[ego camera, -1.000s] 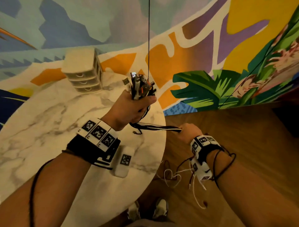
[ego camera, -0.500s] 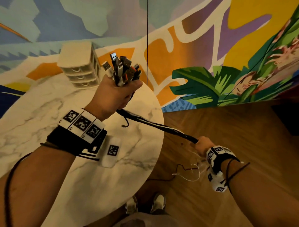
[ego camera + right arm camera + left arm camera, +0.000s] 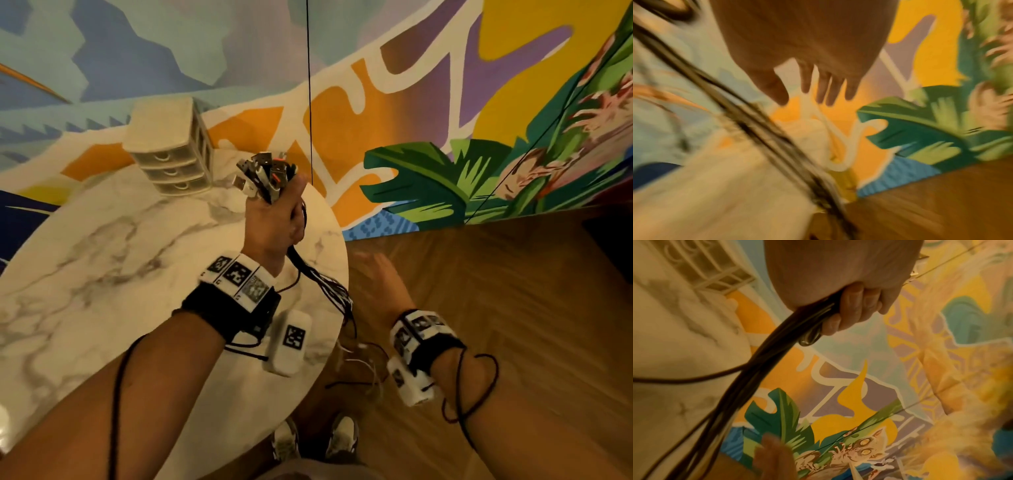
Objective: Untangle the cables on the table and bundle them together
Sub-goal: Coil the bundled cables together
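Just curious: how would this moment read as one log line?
left hand: grips cables | right hand: open, off cables | tails: hang over table edge

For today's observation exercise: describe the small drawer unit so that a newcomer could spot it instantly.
Start at the round marble table in front of the painted mural wall. At its far edge, beside the wall, stands a small cream drawer unit. It alone rests there as a rigid box, with three stacked drawers, each with a curved handle.
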Motion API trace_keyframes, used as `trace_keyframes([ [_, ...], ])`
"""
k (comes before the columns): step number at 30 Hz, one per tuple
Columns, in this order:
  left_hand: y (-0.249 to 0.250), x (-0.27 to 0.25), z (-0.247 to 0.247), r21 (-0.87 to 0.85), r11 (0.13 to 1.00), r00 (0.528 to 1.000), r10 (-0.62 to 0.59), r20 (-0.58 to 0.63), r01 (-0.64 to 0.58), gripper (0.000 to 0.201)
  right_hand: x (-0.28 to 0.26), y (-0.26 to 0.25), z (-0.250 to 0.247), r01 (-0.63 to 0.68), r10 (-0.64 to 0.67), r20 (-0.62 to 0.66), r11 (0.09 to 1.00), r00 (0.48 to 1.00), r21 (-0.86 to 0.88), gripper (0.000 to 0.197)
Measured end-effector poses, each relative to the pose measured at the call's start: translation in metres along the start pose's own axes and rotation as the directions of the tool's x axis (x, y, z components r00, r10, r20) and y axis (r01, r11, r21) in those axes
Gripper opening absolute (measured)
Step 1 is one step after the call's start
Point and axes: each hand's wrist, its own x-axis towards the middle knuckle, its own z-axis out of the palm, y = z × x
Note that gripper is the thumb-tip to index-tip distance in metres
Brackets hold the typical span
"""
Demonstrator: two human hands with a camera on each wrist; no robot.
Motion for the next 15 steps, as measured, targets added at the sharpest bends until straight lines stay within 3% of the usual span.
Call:
trace_keyframes([
  [2, -0.004, 0.003, 0.003, -0.045, 0.999, 0.996, -0.021, -0.081, 0.018, 0.044, -0.016, -0.052, 0.008, 0.104, -0.057, -0.157, 0.944, 0.986, 0.314, 0.060],
  [4, -0.006, 0.005, 0.007, -0.079, 0.997, 0.986, -0.026, -0.162, 0.013, 0.044, -0.031, -0.097, 0.016, 0.159, -0.041, -0.242, 0.857, 0.969, 0.490, 0.064],
  [7, -0.008, 0.003, 0.013, -0.125, 0.992, 0.970, -0.033, -0.239, 0.003, 0.042, -0.027, -0.135, 0.026, 0.000, 0.140, -0.142, 0.713, 0.980, 0.701, 0.086],
  [8, -0.009, 0.001, 0.014, -0.147, 0.989, 0.968, -0.044, -0.246, 0.007, 0.042, -0.021, -0.140, 0.027, -0.077, 0.199, -0.083, 0.680, 0.977, 0.730, 0.084],
  [11, -0.006, -0.001, 0.011, -0.226, 0.974, 0.966, -0.071, -0.248, 0.014, 0.043, -0.012, -0.139, 0.033, -0.119, 0.271, -0.120, 0.720, 0.955, 0.684, 0.032],
  [13, 0.002, 0.002, 0.005, -0.285, 0.959, 0.964, -0.072, -0.254, -0.003, 0.044, -0.011, -0.127, 0.044, -0.124, 0.317, -0.165, 0.721, 0.934, 0.682, 0.017],
  [15, 0.012, 0.010, -0.002, -0.321, 0.946, 0.962, -0.056, -0.268, -0.035, 0.045, -0.015, -0.111, 0.054, -0.121, 0.283, -0.158, 0.761, 0.946, 0.638, 0.010],
])
